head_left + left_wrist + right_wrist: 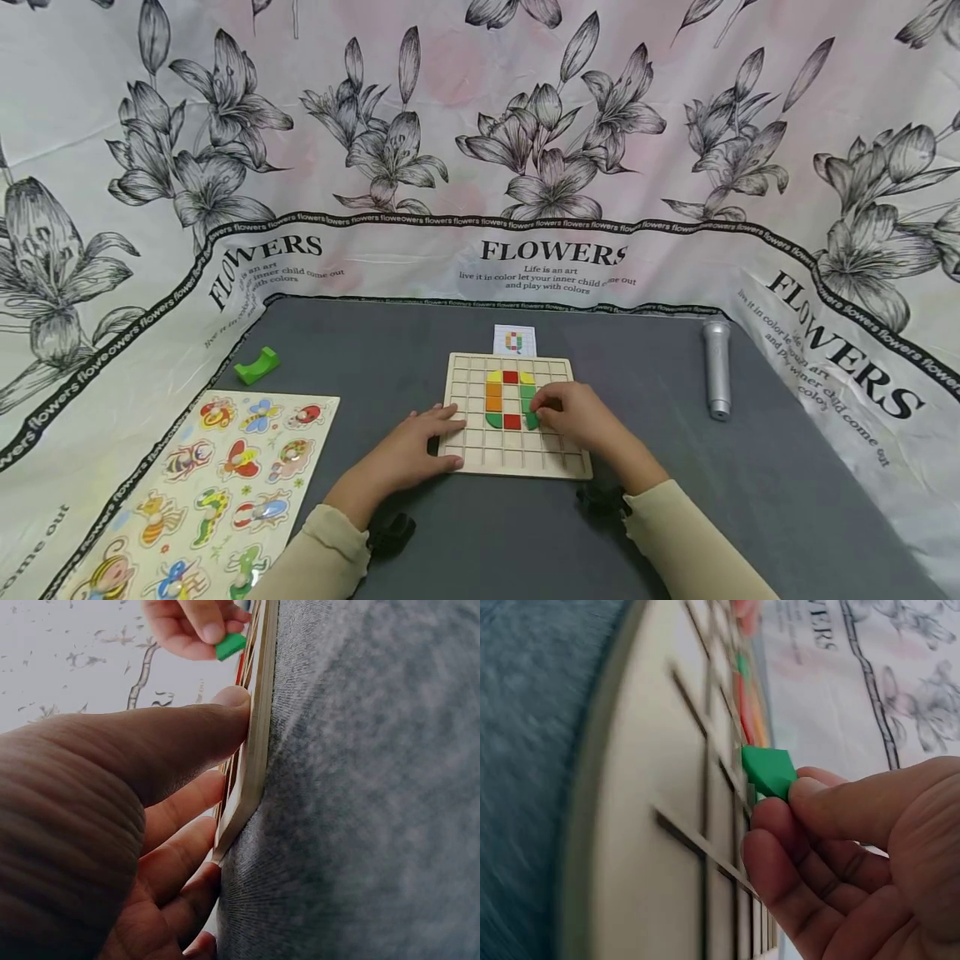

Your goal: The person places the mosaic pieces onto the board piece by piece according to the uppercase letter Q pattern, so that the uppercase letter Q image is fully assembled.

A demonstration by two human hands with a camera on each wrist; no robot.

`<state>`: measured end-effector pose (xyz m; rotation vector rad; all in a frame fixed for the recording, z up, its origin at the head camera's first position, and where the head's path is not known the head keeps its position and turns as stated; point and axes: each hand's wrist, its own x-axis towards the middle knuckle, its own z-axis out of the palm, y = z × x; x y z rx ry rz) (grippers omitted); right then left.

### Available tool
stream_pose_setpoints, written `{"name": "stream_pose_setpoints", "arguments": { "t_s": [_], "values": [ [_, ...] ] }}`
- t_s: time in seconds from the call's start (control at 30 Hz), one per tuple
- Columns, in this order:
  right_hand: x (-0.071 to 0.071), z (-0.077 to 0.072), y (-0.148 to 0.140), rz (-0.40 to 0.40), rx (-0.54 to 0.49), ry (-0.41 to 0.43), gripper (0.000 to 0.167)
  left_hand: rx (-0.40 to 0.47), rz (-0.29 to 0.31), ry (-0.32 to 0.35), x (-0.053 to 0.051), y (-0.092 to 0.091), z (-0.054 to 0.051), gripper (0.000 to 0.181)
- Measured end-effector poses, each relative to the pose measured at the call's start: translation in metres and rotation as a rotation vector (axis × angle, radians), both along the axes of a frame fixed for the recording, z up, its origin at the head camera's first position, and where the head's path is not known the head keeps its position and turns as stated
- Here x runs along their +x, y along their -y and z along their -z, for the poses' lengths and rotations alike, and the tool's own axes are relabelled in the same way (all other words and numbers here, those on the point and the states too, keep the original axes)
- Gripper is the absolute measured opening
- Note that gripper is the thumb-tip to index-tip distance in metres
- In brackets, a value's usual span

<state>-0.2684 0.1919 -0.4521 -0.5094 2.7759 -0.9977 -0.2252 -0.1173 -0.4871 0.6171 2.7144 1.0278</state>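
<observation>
A wooden grid board [480,457] lies on the grey table, with a ring of yellow, red, orange and green blocks [493,402] set in its squares. My right hand [576,412] is over the ring's right side and pinches a small green block [769,771] between thumb and fingers. In the right wrist view that block is tilted at the grid's surface; whether it touches the board I cannot tell. My left hand [408,450] rests at the board's left edge, its thumb [217,712] against the near corner and its fingers extended along the side.
A small card [514,340] with a coloured pattern lies behind the board. To the left are an insect picture board [187,492] and a green curved block [257,366]. A silver cylinder [717,371] lies at the right. Flower-printed cloth [420,258] surrounds the table.
</observation>
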Motion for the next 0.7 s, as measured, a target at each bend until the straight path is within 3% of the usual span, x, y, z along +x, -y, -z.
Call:
{"name": "stream_pose_setpoints", "arguments": {
  "t_s": [0.43,0.7],
  "values": [
    [0.004,0.013,0.015,0.086,0.035,-0.067,0.009,-0.003,-0.001,-0.003,-0.001,-0.001,0.000,0.062],
    [0.006,0.007,0.003,0.102,0.015,-0.135,0.010,0.004,-0.001,0.001,0.001,-0.001,-0.001,0.061]
  ]
}}
